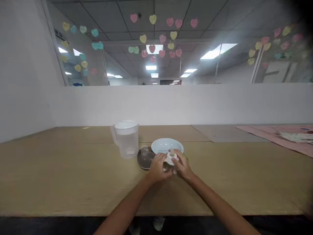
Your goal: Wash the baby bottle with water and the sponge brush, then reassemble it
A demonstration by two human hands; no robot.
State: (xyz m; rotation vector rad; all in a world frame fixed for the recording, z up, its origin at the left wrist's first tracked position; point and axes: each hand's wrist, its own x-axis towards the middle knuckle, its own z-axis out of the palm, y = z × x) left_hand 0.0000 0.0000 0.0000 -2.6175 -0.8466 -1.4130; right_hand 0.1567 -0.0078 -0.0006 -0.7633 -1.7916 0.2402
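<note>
Between my two hands is a baby bottle (170, 159) with a white collar and a pale teat on top, held upright above the table. Its lower part is mostly covered by fingers. My left hand (157, 169) is wrapped round the bottle's body from the left. From the right, my right hand (183, 166) has its fingers closed on the white collar. A white oval dish (167, 142) lies just behind the hands. To the left sits a dark round tray (142, 162), with a small clear dome-shaped cap (144, 149) on it.
A translucent pitcher (128, 143) with a white rim stands behind and left of the tray. Pink sheeting (274, 132) with papers covers the far right of the table (73, 176). A white wall (151, 104) with a window above closes off the back.
</note>
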